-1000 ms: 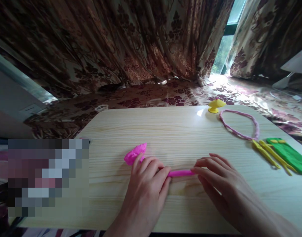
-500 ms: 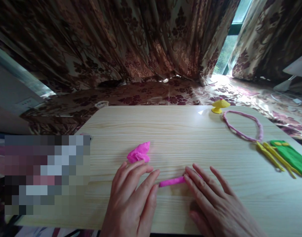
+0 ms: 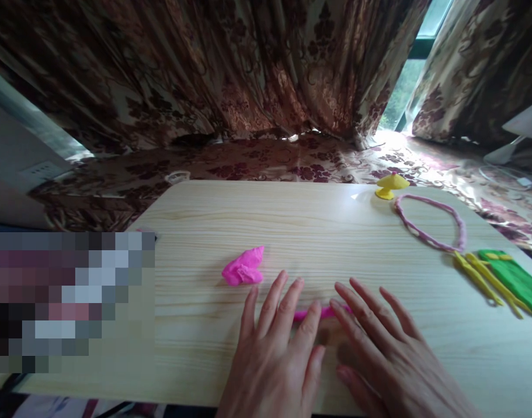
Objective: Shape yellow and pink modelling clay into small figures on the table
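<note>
A thin roll of pink modelling clay (image 3: 327,312) lies on the pale wooden table (image 3: 196,220), partly covered by my fingers. My left hand (image 3: 279,342) is spread palm down, its fingers over the left part of the roll. Over the right end rests my right hand (image 3: 383,348), fingers also stretched out and apart. Neither hand grasps anything. Beyond my left fingertips sits a crumpled lump of pink clay (image 3: 243,267), apart from the hand.
At the back right stands a yellow clay piece on a foot (image 3: 390,184), beside a twisted pink clay loop (image 3: 431,203). Yellow clay strips (image 3: 479,278) lie against a green clay slab (image 3: 516,281) at the right edge. A blurred-out patch (image 3: 74,302) covers the left side.
My left hand had drawn back from the roll and has now come forward and right, flattening over it. My right hand went from curled fingers at the roll's end to flat on it.
</note>
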`<state>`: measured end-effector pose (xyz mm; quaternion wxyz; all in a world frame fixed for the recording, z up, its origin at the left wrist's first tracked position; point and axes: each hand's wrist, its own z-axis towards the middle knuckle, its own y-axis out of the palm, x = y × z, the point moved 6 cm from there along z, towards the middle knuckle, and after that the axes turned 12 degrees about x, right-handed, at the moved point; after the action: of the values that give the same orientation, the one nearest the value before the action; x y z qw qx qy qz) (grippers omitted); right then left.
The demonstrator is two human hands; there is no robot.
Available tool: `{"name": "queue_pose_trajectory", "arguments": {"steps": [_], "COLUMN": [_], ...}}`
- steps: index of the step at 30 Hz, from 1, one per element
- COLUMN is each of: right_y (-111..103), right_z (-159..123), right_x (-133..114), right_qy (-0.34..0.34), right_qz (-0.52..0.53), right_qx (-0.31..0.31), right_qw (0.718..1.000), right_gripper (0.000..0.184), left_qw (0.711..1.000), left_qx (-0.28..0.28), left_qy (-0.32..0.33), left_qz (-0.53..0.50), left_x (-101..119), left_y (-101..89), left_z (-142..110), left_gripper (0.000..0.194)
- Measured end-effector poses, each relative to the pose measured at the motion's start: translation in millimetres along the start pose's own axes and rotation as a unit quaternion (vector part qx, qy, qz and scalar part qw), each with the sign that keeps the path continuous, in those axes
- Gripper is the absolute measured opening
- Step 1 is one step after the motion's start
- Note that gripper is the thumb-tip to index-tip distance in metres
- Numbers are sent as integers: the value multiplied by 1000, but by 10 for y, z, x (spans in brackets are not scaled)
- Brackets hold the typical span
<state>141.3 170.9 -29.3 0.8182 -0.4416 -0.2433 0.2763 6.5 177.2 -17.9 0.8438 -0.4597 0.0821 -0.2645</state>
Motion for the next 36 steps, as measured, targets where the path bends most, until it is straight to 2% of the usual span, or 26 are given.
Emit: {"name": "queue_pose_trajectory", "arguments": {"steps": [9, 14, 19, 25, 30, 36], "right_y": [-28, -6, -64, -16, -90, -20], "right_z": [-83, -29, -56, -3, -48, 20], "right_x": [42, 100, 41, 123, 43, 122], "right_qy": [-20, 36, -6, 56, -9, 53], "right_qz": [2, 6, 9, 11, 6, 8], "right_qx": [6, -26, 20, -12, 41, -11], "right_qw": [1000, 999, 1000, 998, 999, 999], "right_gripper": [48, 42, 40, 39, 37, 39], "left_qw": [999, 999, 999, 998, 998, 997], "left_qx": [-15, -24, 6, -22, 5, -31], "left_qy": [37, 32, 35, 39, 60, 49], "left_qz": [24, 32, 1, 32, 14, 43], "left_x": [35, 50, 105, 91, 152, 95], "left_y": [37, 52, 64, 72, 50, 70], "left_z": [-90, -20, -61, -17, -86, 68], "left_gripper": [43, 41, 45, 42, 46, 43]}}
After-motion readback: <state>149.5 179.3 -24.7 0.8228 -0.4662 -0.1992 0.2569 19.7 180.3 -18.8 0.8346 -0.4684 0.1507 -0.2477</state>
